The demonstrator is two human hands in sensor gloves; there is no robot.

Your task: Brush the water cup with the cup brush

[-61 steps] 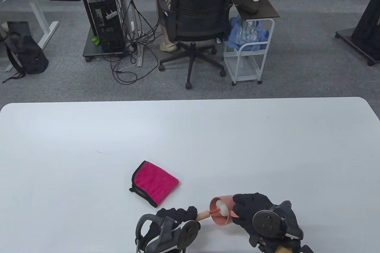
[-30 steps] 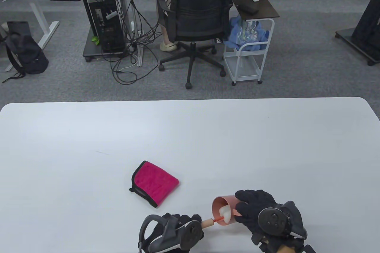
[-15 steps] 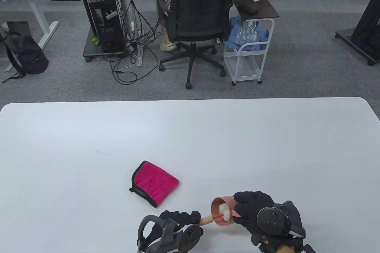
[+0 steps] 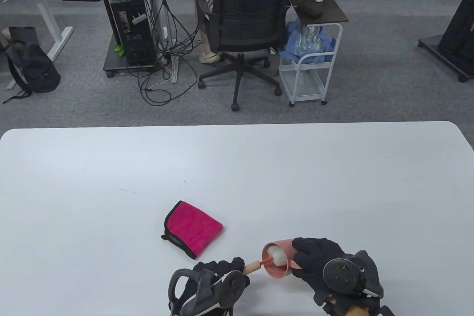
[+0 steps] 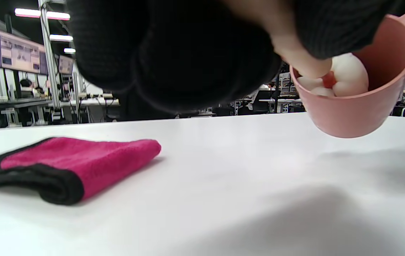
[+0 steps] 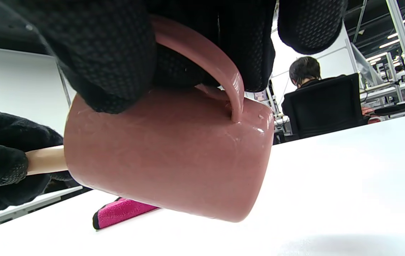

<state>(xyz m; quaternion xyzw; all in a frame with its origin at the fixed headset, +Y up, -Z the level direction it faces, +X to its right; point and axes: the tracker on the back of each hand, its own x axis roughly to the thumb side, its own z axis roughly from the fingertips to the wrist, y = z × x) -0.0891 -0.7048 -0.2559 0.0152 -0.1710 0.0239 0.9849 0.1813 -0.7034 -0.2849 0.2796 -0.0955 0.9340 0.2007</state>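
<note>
My right hand (image 4: 314,256) grips a pink cup (image 4: 278,266) by its handle (image 6: 206,60) and holds it on its side above the table, mouth toward the left. My left hand (image 4: 222,268) holds the wooden handle (image 4: 251,267) of the cup brush. The brush's white sponge head (image 4: 278,254) sits inside the cup. The left wrist view shows the cup (image 5: 359,103) lifted off the table with the sponge (image 5: 348,76) in it. The right wrist view shows the cup's side (image 6: 167,156) and the brush handle (image 6: 46,160) entering from the left.
A folded magenta cloth (image 4: 192,228) with black trim lies on the white table (image 4: 237,168), left of and behind the hands. It also shows in the left wrist view (image 5: 70,163). An office chair (image 4: 244,27) and a small cart (image 4: 314,49) stand beyond the table's far edge.
The brush head has been sliding in and out of the cup. The cup and left hand shifted slightly left and right with each stroke. The cloth has not moved.
</note>
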